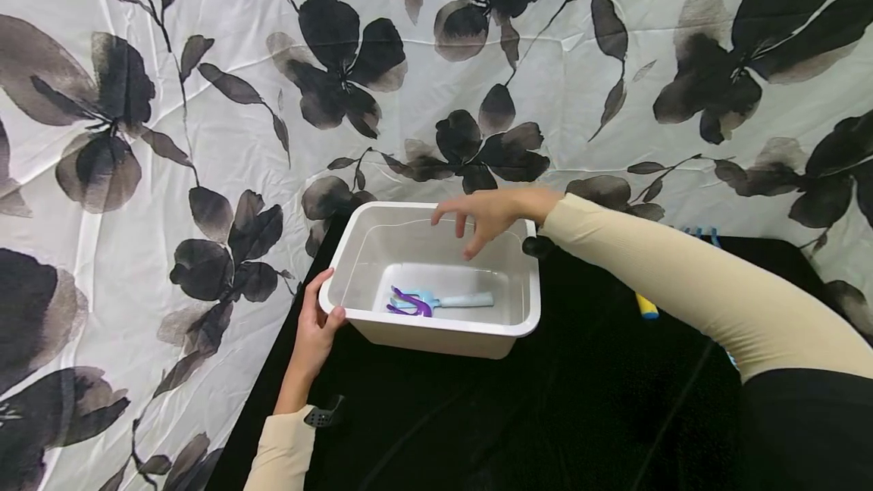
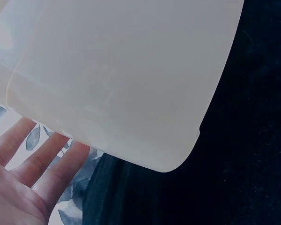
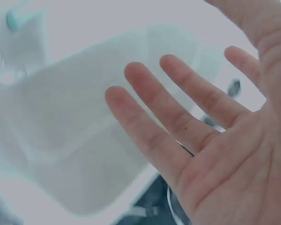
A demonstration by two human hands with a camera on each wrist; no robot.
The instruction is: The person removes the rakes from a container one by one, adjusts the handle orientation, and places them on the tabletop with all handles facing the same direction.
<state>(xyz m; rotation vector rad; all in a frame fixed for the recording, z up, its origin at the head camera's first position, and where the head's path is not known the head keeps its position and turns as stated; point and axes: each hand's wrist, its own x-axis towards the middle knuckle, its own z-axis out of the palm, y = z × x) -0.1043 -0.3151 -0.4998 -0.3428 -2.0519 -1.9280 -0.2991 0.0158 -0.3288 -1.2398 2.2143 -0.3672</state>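
Note:
A white plastic bin (image 1: 436, 339) stands on the black cloth. My left hand (image 1: 317, 336) grips its near left corner, with the thumb at the front rim and the fingers along the left side. In the left wrist view, straight-looking fingers (image 2: 51, 164) meet the bin's edge, and their tips are hidden. Over the bin's far right part hovers my right hand (image 1: 480, 218), its fingers spread and bent a little, holding nothing. On the bin's floor lie a purple pronged piece (image 1: 417, 304) and a light-blue pronged tool with a pale handle (image 1: 467, 300), overlapping.
Right of the bin, a yellow handle with a blue end (image 1: 646, 307) shows partly below my right sleeve. Light-blue tips (image 1: 714, 238) poke up behind that sleeve. A floral sheet (image 1: 409, 97) hangs behind the black cloth (image 1: 477, 415).

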